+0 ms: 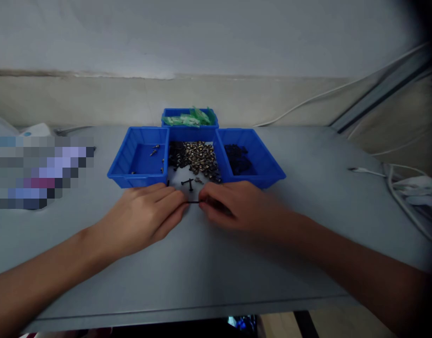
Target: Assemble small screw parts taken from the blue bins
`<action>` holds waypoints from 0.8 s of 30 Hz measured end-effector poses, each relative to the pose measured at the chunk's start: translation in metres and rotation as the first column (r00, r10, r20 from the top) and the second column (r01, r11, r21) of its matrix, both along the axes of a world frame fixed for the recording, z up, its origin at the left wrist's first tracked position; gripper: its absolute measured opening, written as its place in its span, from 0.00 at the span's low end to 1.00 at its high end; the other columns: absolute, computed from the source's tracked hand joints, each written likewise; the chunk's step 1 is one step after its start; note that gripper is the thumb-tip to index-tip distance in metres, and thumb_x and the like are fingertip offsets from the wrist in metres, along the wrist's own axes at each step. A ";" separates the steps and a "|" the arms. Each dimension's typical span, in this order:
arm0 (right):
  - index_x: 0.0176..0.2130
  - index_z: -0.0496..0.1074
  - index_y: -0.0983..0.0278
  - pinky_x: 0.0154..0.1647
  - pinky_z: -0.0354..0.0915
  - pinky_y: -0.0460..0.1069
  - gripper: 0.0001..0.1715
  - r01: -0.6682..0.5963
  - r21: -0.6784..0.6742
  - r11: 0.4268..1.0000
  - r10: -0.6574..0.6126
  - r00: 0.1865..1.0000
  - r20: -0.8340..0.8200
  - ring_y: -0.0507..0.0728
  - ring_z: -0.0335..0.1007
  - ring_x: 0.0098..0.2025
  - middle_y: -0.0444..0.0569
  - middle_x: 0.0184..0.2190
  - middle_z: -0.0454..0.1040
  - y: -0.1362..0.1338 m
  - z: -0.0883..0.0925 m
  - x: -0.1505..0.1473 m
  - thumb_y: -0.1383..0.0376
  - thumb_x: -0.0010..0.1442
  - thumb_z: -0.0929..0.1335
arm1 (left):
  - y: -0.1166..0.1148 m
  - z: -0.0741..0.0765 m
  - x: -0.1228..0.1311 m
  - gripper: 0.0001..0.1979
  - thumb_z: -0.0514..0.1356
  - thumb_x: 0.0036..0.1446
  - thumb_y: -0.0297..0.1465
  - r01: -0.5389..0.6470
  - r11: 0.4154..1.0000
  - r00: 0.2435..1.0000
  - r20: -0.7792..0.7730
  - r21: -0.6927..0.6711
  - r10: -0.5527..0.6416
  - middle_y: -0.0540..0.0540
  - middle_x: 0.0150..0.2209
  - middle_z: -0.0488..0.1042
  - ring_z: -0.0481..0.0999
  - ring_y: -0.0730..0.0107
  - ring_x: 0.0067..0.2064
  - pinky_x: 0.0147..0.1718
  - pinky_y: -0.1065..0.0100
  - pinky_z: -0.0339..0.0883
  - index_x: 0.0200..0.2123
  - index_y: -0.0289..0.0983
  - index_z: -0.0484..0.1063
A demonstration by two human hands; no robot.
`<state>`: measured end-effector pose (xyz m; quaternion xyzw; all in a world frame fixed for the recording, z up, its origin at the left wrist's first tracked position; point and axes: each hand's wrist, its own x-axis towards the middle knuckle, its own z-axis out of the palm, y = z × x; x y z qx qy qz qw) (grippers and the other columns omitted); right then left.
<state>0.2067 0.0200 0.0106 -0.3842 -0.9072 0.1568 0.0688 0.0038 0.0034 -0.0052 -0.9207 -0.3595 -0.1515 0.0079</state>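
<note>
Over a grey table (188, 277), the left grip (145, 213) and right grip (242, 206) pinch a thin black rod (193, 202) from nine and three o'clock, at six o'clock of a brass-coloured metal fastener pile (201, 158); even pressure should steady it.

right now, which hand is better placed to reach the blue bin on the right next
Likely the right hand: it is nearer that blue bin; the left hand is by the left bin. Both seem to pinch a thin dark piece.

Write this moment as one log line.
left hand: pinching thin dark rod | right hand: same rod | ahead: small brass-coloured screws, blue plastic bins
</note>
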 end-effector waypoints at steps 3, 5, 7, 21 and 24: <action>0.33 0.64 0.63 0.24 0.53 0.44 0.10 -0.021 -0.009 1.000 0.021 0.999 -0.029 0.50 0.63 0.25 0.43 0.23 0.69 -0.001 0.001 0.000 0.60 0.58 0.59 | 0.000 -0.001 0.000 0.11 0.46 0.60 0.31 -0.008 1.000 1.000 -0.010 -0.027 0.008 0.50 0.26 0.68 0.68 0.72 0.29 0.29 0.70 0.61 0.32 0.36 0.66; 0.34 0.65 0.63 0.25 0.53 0.44 0.10 -0.043 0.010 0.999 0.044 0.997 -0.061 0.49 0.64 0.25 0.42 0.24 0.69 -0.001 -0.001 0.000 0.59 0.58 0.60 | 0.000 -0.001 0.000 0.11 0.46 0.60 0.31 -0.001 1.000 1.000 -0.014 -0.025 0.000 0.50 0.26 0.67 0.68 0.73 0.28 0.28 0.71 0.60 0.30 0.35 0.65; 0.35 0.65 0.62 0.26 0.53 0.44 0.09 -0.053 0.034 0.998 0.055 0.996 -0.067 0.49 0.64 0.26 0.42 0.25 0.70 -0.001 -0.003 0.001 0.60 0.57 0.61 | 0.001 -0.001 0.001 0.12 0.46 0.60 0.31 0.007 1.000 1.000 -0.023 -0.028 -0.008 0.50 0.25 0.67 0.68 0.73 0.28 0.28 0.71 0.59 0.29 0.35 0.65; 0.31 0.64 0.63 0.25 0.53 0.45 0.09 -0.099 0.026 0.995 0.101 0.989 -0.106 0.48 0.61 0.24 0.40 0.24 0.67 -0.001 -0.004 0.002 0.60 0.58 0.60 | 0.001 -0.001 0.001 0.13 0.45 0.60 0.31 0.057 0.996 0.998 -0.006 -0.075 -0.058 0.49 0.25 0.66 0.65 0.73 0.27 0.27 0.70 0.59 0.30 0.35 0.67; 0.33 0.64 0.62 0.25 0.54 0.44 0.08 -0.128 0.002 0.992 0.127 0.978 -0.165 0.48 0.62 0.24 0.40 0.24 0.68 -0.002 -0.006 0.002 0.61 0.58 0.61 | 0.001 -0.001 0.002 0.13 0.45 0.60 0.30 0.068 0.994 0.998 0.016 -0.086 -0.067 0.49 0.25 0.66 0.66 0.74 0.27 0.27 0.71 0.59 0.29 0.35 0.67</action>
